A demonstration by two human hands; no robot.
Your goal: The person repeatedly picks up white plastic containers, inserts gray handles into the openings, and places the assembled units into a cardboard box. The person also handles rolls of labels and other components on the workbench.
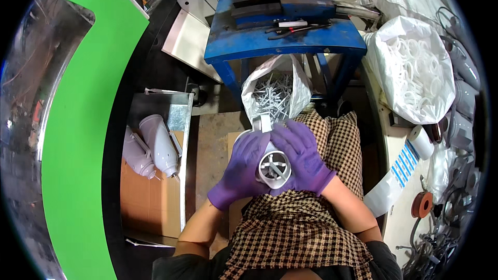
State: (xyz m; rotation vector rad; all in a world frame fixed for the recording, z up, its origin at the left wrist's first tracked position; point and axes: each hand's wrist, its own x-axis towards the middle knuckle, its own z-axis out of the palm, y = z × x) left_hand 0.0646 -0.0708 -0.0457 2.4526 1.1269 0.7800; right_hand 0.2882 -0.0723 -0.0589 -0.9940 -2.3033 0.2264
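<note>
Both my hands wear purple gloves and are wrapped round a light grey plastic housing [275, 168], held above my lap. My left hand [243, 162] grips its left side, and my right hand [302, 156] grips its right side, with fingers over the top. A round opening faces up toward me, with a spoked piece inside it. A squared loop of the same grey plastic stands out at the far end beyond my fingertips. The middle of the housing is hidden under my gloves.
Ahead, a white sack [251, 85] of small grey parts sits below a blue metal stand [223, 46] with pliers [290, 32]. Left, a metal-edged box [184, 186] holds bottle-shaped grey housings [158, 142]. Right, a bench carries a bag of white rings [417, 67] and a label roll [421, 142].
</note>
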